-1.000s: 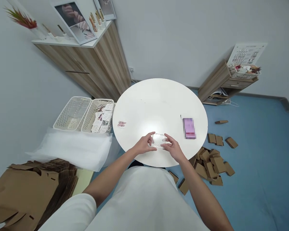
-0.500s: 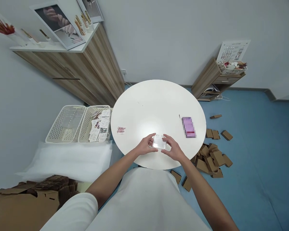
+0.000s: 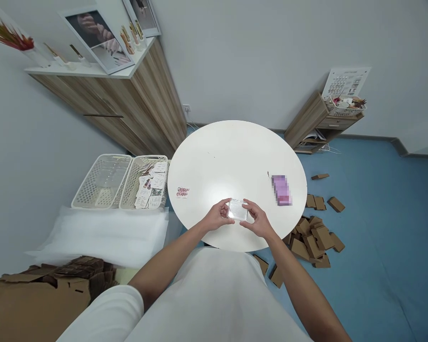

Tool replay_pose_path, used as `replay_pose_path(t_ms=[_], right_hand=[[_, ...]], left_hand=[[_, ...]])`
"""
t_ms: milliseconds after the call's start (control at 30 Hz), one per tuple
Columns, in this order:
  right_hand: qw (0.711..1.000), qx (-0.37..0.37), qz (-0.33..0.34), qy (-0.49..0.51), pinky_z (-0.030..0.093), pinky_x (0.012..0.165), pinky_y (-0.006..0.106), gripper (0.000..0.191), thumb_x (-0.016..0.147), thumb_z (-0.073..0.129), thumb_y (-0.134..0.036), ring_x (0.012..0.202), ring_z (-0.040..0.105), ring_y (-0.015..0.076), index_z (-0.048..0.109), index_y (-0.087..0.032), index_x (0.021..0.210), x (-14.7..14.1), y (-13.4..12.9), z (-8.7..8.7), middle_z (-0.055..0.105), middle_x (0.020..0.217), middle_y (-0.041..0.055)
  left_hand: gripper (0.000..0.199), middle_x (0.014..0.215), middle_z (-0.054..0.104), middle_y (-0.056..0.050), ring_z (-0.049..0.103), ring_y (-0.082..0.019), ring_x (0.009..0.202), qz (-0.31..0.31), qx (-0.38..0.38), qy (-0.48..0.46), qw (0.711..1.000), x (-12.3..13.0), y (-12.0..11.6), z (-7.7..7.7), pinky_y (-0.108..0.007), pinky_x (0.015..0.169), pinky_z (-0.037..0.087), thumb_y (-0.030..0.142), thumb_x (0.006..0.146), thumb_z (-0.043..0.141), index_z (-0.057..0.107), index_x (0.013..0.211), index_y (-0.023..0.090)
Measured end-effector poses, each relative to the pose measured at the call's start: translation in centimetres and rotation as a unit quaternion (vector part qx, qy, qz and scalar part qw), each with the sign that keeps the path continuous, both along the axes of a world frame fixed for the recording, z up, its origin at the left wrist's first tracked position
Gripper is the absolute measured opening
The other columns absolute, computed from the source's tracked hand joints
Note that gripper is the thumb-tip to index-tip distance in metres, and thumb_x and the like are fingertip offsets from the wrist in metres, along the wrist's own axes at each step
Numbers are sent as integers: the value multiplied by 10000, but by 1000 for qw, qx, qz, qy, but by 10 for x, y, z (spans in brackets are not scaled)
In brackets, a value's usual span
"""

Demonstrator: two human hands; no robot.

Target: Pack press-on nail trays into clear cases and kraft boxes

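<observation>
Now whiter, clear case (image 3: 238, 210), still between left hand (image 3: 217, 216) and right hand (image 3: 257, 220)

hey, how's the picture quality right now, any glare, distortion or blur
Head view: glare whitens the table near the hands; wide-angle bending curves the room's lines; the clear case is washed out, the phone-shaped item pixelated; card print too small to read.

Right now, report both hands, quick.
Left hand: closed on the left side of the clear case.
Right hand: gripping its right side.
</observation>
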State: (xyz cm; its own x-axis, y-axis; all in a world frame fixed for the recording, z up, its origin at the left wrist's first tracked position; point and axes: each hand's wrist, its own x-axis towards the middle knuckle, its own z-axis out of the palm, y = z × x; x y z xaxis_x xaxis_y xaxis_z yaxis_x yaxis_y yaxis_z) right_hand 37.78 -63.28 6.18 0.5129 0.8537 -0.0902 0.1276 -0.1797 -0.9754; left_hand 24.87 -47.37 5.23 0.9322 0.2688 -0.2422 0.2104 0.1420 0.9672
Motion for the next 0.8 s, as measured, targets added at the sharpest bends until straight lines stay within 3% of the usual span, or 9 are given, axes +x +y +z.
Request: replay_pose_path(t_ms=[400,567,800], right_hand=[[996,59,0,68,361,964,393,520,549,747,-302,1179,414,239,580,-242,1038,5,-1,-6,408,1292,98],[993,40,-2,110,375,949,392,535,518,764,-324,1115,475,227,581,-234,1013,10,-1,-2,449,1251,87],[984,-3,-2,175,442,853,389,515,544,739,-374,1000,554,219,568,-233,1009,16,-3,3,487,1226,81]], left_hand=[[809,799,479,16,501,-81,664,22,-1,-5,1000,0,-7,5,-240,625,418,223,529,765,378,1240,232],[797,845,477,6,524,-80,686,29,-52,7,998,-2,-12,3,-246,647,426,199,572,734,348,1268,247],[585,820,532,0,552,-77,644,62,-71,48,994,-2,-16,-4,-263,661,435,210,642,676,456,1184,207]])
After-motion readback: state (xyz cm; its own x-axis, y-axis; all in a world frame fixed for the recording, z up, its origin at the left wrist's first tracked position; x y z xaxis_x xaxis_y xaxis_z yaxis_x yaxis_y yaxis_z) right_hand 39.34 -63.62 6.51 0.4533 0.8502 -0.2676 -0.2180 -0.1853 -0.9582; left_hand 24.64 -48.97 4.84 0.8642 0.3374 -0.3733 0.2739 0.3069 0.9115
